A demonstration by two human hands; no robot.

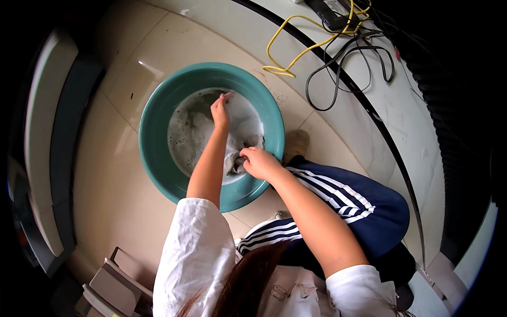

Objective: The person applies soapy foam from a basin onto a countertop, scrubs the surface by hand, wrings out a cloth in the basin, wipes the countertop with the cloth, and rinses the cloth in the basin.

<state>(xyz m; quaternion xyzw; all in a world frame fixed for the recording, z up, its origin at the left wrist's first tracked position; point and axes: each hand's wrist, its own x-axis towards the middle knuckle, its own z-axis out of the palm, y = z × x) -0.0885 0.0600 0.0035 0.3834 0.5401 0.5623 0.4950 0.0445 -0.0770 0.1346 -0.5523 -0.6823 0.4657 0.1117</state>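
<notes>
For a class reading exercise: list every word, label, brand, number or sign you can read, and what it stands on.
None can be read.
White label on the black box, top right: print too small and blurred.
Green basin and striped trousers: no lettering visible.

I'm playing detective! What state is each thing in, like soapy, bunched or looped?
Teal basin: upright, holding soapy water
Soapy water: foamy, bubbly
Gray cloth: wet, bunched, partly in suds
Left hand: at the suds, grip unclear
Right hand: fingers curled on gray cloth
Yellow cable: loosely looped
Black cable: loosely looped
</notes>
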